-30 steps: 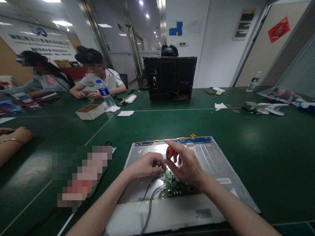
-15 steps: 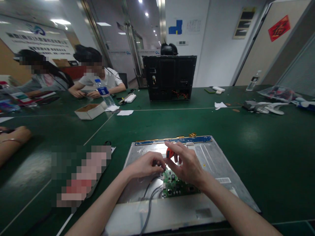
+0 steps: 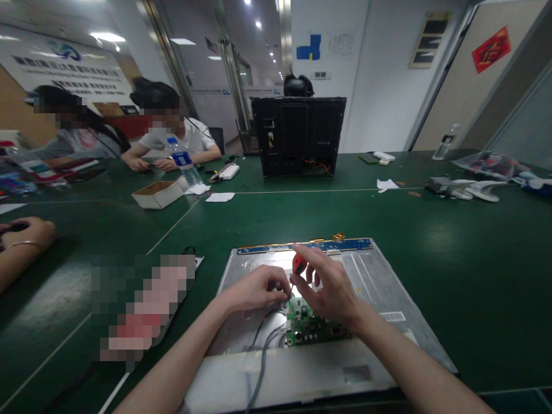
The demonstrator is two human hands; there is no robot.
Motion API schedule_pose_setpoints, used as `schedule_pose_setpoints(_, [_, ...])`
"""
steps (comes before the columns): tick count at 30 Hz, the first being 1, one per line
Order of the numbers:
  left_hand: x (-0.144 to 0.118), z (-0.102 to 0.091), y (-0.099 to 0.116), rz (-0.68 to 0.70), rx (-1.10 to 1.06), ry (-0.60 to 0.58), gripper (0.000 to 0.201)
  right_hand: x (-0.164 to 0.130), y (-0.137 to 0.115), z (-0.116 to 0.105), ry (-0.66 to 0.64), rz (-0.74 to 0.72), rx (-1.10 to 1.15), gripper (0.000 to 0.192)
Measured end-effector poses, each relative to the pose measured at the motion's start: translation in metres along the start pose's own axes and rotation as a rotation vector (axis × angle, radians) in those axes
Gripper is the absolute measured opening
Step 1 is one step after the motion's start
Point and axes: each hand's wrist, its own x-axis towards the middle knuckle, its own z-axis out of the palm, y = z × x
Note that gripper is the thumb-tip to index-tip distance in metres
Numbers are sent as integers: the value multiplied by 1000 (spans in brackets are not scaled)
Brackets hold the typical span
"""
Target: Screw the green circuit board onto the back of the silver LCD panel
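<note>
**Where a slip would hurt most**

We see the right hand (image 3: pixel 332 290) gripping the red screwdriver (image 3: pixel 299 264) between thumb and fingers, its shaft pointing down at the far left corner of the green board (image 3: pixel 308 329). The left hand (image 3: pixel 259 289) has its fingertips drawn in beside the shaft's lower end; we cannot tell whether they pinch it, a small part or nothing. The board lies on the metal back of the panel (image 3: pixel 416 330), which rests flat on the table (image 3: pixel 435 253).

The likeliest trouble, as we judge it, is the tip skidding. If the shaft leans or pressure comes sideways, it could scrape the board's parts or jab the left fingertips. Too much downward force might crack the board. We would also watch the grey cables (image 3: pixel 263 362) at its left edge: a forearm catching them could tug their connection. A jerk forward by the right hand might knock the blue strip (image 3: pixel 351 245) along the panel's far edge.
</note>
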Motion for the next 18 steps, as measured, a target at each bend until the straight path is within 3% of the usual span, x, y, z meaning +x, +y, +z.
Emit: schedule_pose_setpoints(18, [0,0,-4,41,11,-29,9,0,-3,-2,-36,34,35,61])
